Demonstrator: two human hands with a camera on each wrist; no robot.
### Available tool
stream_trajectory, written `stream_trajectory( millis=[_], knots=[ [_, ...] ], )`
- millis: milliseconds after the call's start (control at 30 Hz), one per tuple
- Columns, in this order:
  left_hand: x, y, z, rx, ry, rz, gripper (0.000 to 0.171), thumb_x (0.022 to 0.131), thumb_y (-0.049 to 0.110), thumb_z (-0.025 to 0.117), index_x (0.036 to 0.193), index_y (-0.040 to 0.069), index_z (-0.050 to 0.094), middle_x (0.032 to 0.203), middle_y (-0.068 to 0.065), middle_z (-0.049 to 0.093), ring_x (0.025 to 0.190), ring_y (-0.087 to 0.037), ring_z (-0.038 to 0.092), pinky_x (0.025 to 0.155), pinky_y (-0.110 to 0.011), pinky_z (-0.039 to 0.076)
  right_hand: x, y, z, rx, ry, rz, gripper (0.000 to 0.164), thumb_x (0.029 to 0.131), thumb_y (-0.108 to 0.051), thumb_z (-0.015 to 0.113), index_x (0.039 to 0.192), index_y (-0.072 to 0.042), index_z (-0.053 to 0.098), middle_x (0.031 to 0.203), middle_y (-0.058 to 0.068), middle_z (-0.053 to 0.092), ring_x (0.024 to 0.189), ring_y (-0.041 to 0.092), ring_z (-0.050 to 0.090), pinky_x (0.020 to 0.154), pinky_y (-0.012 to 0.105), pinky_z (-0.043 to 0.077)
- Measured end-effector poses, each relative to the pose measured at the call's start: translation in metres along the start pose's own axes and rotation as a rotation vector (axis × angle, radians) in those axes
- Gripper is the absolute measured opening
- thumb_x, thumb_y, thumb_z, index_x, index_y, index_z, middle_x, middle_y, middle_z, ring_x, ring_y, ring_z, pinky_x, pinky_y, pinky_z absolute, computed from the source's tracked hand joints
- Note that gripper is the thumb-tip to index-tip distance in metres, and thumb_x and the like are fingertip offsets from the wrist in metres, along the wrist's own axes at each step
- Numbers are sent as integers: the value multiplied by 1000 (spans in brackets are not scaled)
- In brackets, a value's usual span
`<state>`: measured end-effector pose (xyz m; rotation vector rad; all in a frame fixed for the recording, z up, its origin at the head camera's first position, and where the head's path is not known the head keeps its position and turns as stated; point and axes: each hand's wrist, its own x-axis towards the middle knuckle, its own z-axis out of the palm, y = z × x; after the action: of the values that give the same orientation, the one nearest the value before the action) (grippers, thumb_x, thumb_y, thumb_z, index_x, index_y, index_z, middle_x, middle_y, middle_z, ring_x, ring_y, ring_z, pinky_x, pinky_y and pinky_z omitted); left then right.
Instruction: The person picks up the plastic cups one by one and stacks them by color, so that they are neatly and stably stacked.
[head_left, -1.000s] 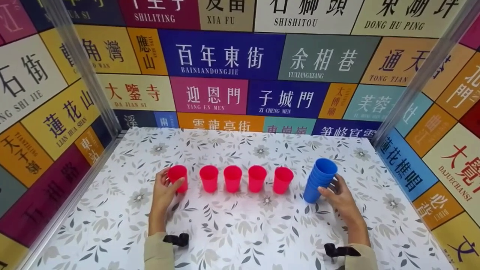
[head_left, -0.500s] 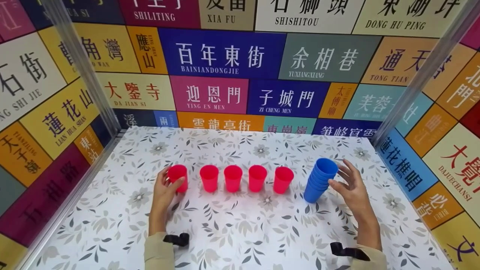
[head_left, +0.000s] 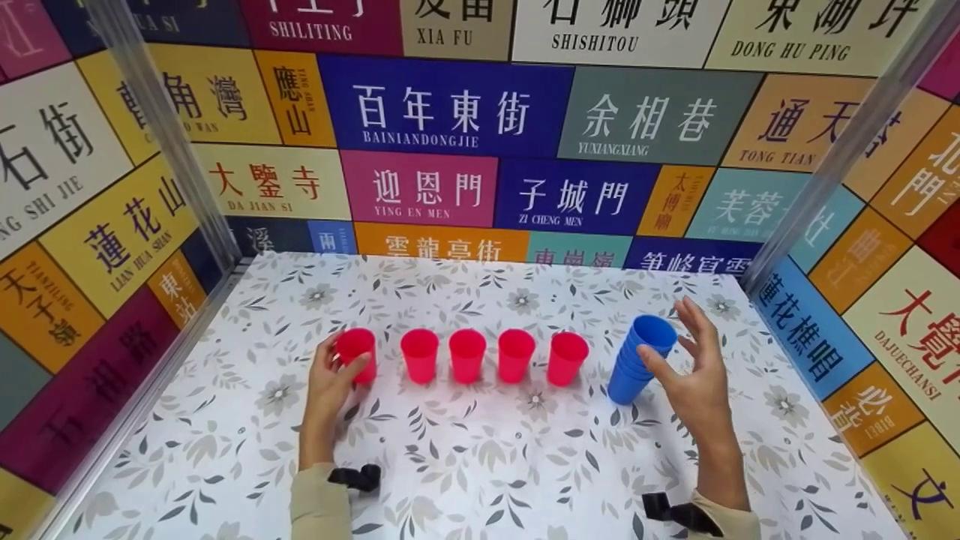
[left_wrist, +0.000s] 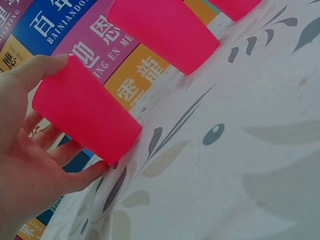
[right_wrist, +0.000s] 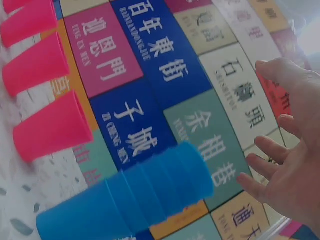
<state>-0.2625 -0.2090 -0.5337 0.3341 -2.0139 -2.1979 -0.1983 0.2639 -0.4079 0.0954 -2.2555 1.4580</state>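
My left hand (head_left: 330, 379) holds the leftmost red plastic cup (left_wrist: 82, 110), thumb at its rim and fingers round its far side. This cup stands upright on the table at the left end of a row. A tall stack of nested blue cups (head_left: 628, 373) stands upright past the right end of that row. My right hand (head_left: 695, 379) is just right of the stack, thumb and fingers spread, with its thumb overlapping the upper cups in the head view. In the right wrist view, a gap shows between this hand (right_wrist: 295, 150) and the blue rim.
Several more red cups (head_left: 466, 356) stand upright between the hands, spaced apart in a line. The table (head_left: 480, 465) has a white leaf-and-flower cover. Sign-patterned panels (head_left: 450, 105) rise behind and on both sides, with metal posts at the corners.
My right hand has let go of the blue stack, drawn off to the right, then come up beside its rim with fingers spread. The left hand stays on its red cup.
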Motion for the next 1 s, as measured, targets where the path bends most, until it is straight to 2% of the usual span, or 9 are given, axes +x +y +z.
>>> stream_trajectory(
  millis=[67,200,300,467,733,1000],
  knots=[
    [-1,1,0,-7,-4,-7,76,91,15,73,155,16,32,151,-11,45,135,-24,46,89,-10,49,0,-2,8,25,-25,-23,80,91,-10,73,158,-23,30,161,2,35,150,19,31,122,42,31],
    [-1,-1,0,-13,0,-5,74,92,14,72,154,15,32,150,-11,44,132,-23,47,88,-10,49,2,1,26,86,-77,-50,80,91,-9,73,158,-15,29,162,5,34,151,22,29,121,23,30],
    [-1,-2,0,-18,9,2,72,92,12,72,153,16,34,148,-11,45,129,-22,49,87,-11,50,3,4,40,108,-98,-47,81,90,-12,74,157,-13,29,162,4,33,152,21,28,121,20,27],
    [0,-1,1,-6,9,-5,72,91,13,72,153,17,35,148,-10,45,130,-24,48,88,-12,50,6,7,58,109,-106,-28,81,91,-19,74,158,-14,28,164,4,30,154,22,23,126,48,20],
    [0,-1,2,3,5,-33,72,91,16,73,152,20,36,148,-8,46,131,-23,48,89,-12,50,10,17,81,107,-74,19,83,89,-23,77,157,-15,30,163,7,31,153,25,25,126,53,19],
    [0,0,2,-9,-1,-35,72,91,16,74,152,20,36,148,-9,47,132,-22,48,90,-13,50,12,36,88,116,-54,92,84,90,-26,75,158,-14,28,164,8,30,154,25,24,126,51,19]
  ],
)
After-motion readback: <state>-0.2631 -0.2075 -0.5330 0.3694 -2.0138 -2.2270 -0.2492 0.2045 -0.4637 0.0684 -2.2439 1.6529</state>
